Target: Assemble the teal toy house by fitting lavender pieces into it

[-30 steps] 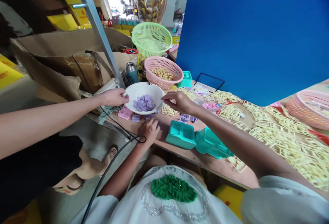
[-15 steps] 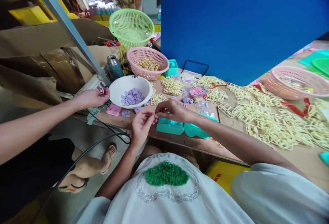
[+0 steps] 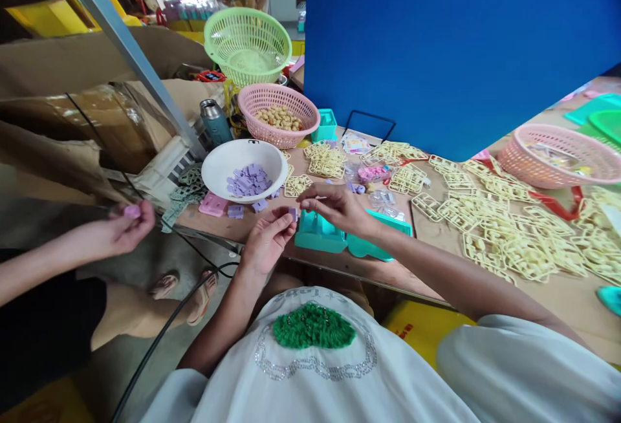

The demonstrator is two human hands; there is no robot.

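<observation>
My left hand point(image 3: 266, 242) is low in the middle of the frame, just over the near edge of the table point(image 3: 557, 290); its fingers are curled shut on a little purple piece point(image 3: 292, 214), pinched at the tips; my right hand point(image 3: 334, 206) is just beside it, a bit to the right, with its fingers pinched together on something tiny and pale that I cannot make out; the two hands nearly touch. Right under my right hand are two teal boxes point(image 3: 317, 235), side by side at the table edge.

At the left of the frame, another person's hand point(image 3: 121, 229) is off the table, holding a small pink piece point(image 3: 131, 211).

A bit farther up, left of the middle, is a white bowl point(image 3: 218, 167) with purple pieces point(image 3: 249, 180) heaped inside; a few more purple bits and a pink block point(image 3: 212, 204) lie on the table just below the bowl. To the right, pale yellow plastic frames point(image 3: 509, 235) are spread all over the table.

Farther back is a pink basket point(image 3: 262, 96) with yellow bits in it; a metal flask point(image 3: 213, 122) stands just left of it; a green basket point(image 3: 247, 44) sits behind, at the top. Another pink basket point(image 3: 553, 171) is at the far right. A big blue board point(image 3: 451, 41) fills the upper right.
</observation>
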